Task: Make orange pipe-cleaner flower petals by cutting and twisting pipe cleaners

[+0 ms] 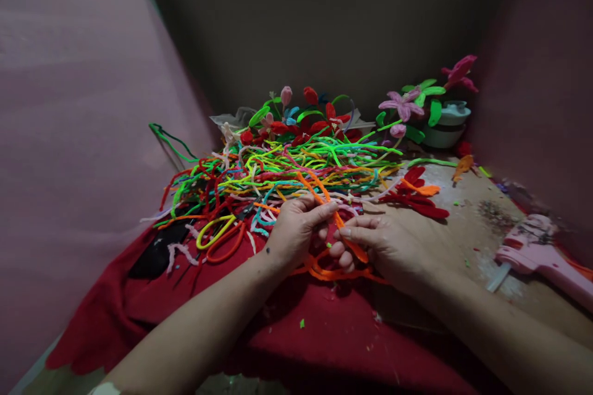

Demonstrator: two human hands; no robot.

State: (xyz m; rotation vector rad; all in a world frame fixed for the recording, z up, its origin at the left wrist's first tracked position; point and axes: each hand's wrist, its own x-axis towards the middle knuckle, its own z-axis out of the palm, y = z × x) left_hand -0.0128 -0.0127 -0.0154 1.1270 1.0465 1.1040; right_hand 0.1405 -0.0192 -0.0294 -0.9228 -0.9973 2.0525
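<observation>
Both hands meet over the front of the table, pinching one orange pipe cleaner (340,220) that is bent into a narrow double strand. My left hand (299,226) grips it higher up between thumb and fingers. Lower down, near the looped end, my right hand (377,239) has it between thumb and forefinger. More orange pipe cleaners (324,273) curve beneath the hands, partly covered by them. Just beyond lies a big heap of pipe cleaners (296,163) in green, yellow, red, pink and blue. Yellow-and-red handled loops (217,234), perhaps scissors, rest left of my left hand.
A pink glue gun (537,250) lies at the right on a brown board (467,222). Red petals (417,194) sit behind my right hand. Pipe-cleaner flowers (402,103) and a pale pot (447,126) stand at the back. A red cloth (287,333) covers the table front.
</observation>
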